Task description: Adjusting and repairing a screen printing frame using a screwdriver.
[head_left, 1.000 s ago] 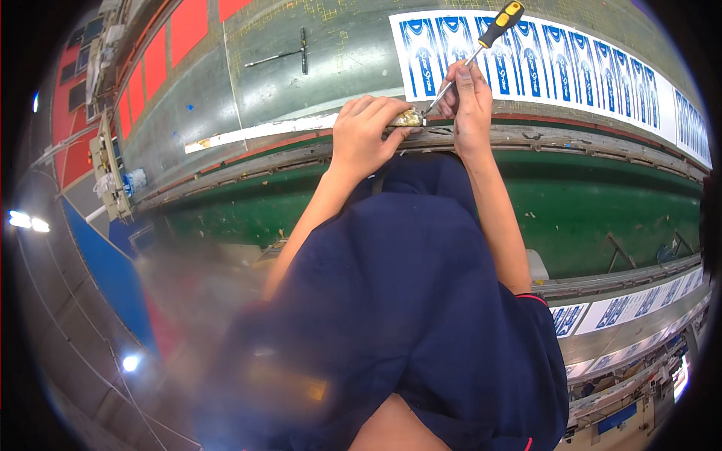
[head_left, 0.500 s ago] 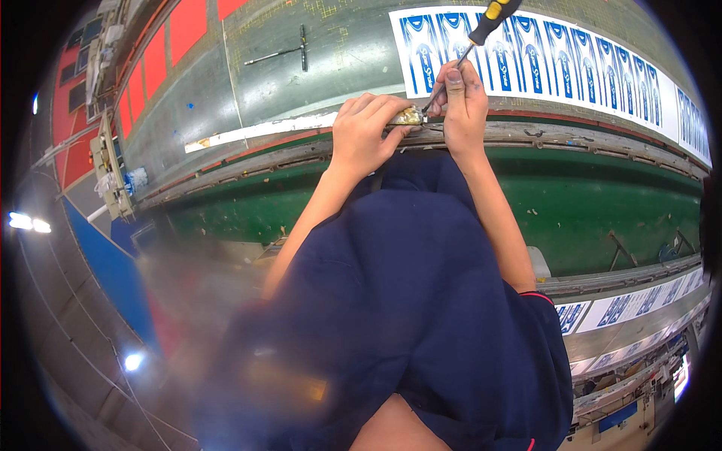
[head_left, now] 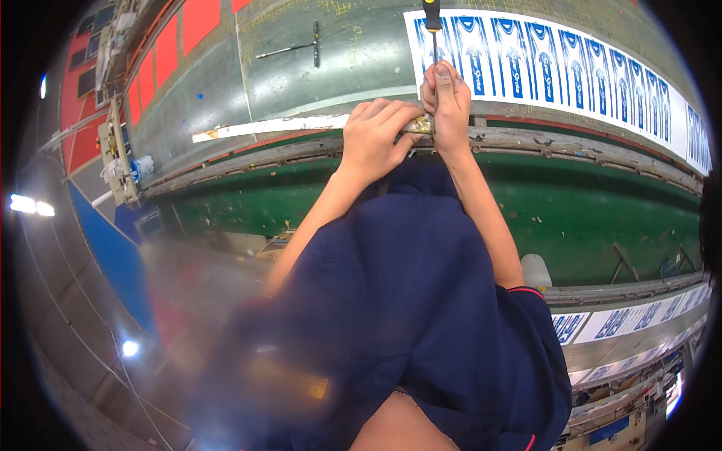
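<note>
My left hand (head_left: 376,141) is closed around the right end of a long, narrow, white-coated bar (head_left: 278,126), by the near edge of the table. A yellowish, smeared end piece (head_left: 423,125) shows between its fingers and thumb. My right hand (head_left: 450,109) is pinched on the metal shaft of a screwdriver (head_left: 432,16), close against that end piece. The black-and-yellow handle points away from me and runs out of the top of the picture. The screwdriver's tip is hidden behind my right fingers.
Sheets with blue printed shapes (head_left: 526,64) lie to the right on the dark table (head_left: 353,71). A thin T-shaped black tool (head_left: 316,45) lies farther left, near red panels (head_left: 167,52). A rail (head_left: 556,141) runs along the near edge, above a green surface (head_left: 602,203).
The screwdriver has swung from slanting right to pointing almost straight away from me. My right hand has moved left, closer to my left hand, which still grips the bar. The view has shifted slightly.
</note>
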Tool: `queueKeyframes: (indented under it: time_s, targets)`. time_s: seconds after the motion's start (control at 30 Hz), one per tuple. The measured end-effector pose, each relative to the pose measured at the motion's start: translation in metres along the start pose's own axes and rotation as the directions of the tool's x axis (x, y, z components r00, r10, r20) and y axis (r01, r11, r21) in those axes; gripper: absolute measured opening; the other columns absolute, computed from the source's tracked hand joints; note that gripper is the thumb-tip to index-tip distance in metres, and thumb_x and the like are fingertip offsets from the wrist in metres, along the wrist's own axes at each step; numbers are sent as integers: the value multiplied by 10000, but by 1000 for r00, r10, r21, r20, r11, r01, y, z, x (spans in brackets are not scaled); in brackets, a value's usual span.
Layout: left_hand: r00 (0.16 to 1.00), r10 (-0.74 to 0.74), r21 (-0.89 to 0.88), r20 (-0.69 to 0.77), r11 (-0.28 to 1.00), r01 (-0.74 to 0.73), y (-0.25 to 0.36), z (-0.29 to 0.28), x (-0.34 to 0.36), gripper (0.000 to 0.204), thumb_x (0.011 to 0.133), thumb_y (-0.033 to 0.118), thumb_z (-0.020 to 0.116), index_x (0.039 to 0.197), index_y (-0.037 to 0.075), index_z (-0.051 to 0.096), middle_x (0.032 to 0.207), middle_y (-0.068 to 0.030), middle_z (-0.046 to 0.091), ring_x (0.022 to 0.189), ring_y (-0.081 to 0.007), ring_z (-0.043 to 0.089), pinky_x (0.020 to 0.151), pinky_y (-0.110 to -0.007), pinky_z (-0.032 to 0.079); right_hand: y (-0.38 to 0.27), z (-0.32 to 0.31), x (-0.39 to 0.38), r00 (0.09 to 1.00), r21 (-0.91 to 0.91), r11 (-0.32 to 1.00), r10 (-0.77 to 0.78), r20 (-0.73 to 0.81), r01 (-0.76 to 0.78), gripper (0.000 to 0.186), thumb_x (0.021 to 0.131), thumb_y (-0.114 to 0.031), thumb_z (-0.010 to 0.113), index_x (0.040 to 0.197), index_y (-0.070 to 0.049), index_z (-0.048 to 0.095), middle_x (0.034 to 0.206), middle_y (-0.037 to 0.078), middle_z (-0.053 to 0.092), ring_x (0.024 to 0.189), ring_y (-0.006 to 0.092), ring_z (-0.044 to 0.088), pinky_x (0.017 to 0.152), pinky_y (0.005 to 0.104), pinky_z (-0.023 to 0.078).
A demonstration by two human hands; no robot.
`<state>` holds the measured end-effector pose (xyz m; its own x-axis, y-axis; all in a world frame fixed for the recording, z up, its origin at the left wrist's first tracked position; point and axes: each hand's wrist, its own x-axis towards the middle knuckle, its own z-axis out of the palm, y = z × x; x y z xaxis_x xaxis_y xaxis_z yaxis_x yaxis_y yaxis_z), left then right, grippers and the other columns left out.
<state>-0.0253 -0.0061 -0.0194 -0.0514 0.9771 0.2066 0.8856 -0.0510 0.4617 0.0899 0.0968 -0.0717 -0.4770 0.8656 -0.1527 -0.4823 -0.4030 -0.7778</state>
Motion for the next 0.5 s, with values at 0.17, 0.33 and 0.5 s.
queueKeyframes:
  time_s: [0.17, 0.33, 0.5]
  targets:
    - [1000, -4, 21, -15, 1000, 4, 2, 1, -5, 354, 746, 161, 830, 1089, 173, 742, 1050, 39, 743, 982, -221, 697, 875, -396, 524, 3, -1, -3, 993, 127, 984, 121, 12, -122, 394, 1170, -404, 524, 901, -118, 494, 693, -70, 335, 589, 42, 265, 515, 261, 176]
    - [1000, 21, 22, -10, 1000, -20, -1, 2, -6, 359, 739, 184, 855, 1078, 170, 740, 1055, 44, 747, 965, -228, 696, 851, -394, 510, 2, -7, -4, 985, 163, 973, 155, 79, -166, 381, 1181, -380, 493, 894, -129, 477, 682, -59, 332, 601, 52, 258, 533, 260, 188]
    - [1000, -1, 29, 26, 1000, 1, 2, -2, -8, 363, 732, 156, 824, 1085, 184, 743, 1057, 43, 742, 998, -210, 699, 872, -397, 523, 4, -8, -6, 976, 219, 952, 194, 101, -212, 364, 1185, -357, 483, 899, -131, 476, 678, -56, 330, 604, 57, 250, 535, 260, 192]
